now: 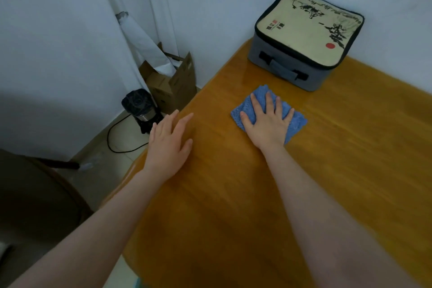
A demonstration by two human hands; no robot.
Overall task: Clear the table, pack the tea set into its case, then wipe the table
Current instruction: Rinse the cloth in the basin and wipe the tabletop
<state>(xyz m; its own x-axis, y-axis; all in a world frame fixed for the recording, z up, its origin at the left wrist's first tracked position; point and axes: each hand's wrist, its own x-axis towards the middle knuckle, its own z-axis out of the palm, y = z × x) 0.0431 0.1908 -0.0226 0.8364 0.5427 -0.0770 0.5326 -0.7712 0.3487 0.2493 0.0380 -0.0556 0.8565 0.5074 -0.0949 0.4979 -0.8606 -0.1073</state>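
Wipe stage, by my read. Right grip (268, 121) is spread flat, palm down, pressing the blue cloth (297, 121); fingers are straight, nothing pinched. A flat palm makes sense: it loads the folded cloth evenly so it drags across the surface (233, 206) without bunching. The cloth shows past that grip's fingertips and on its outer side. Left grip (168, 145) is also spread, fingers straight, palm down at the surface's edge, well apart from the cloth. Likely a brace; can't tell if it's fully in contact. The tea set case (304, 37) sits beyond the right grip's fingertips, near the cloth but not touching, lid down, handle toward the person, pushed back by the wall. Probably parked there to free up the wipe area. Counts: one cloth, one case, two grips, zero loose tea pieces in view. On the floor beyond the left grip: one cardboard box (173, 86), one cable (112, 145).
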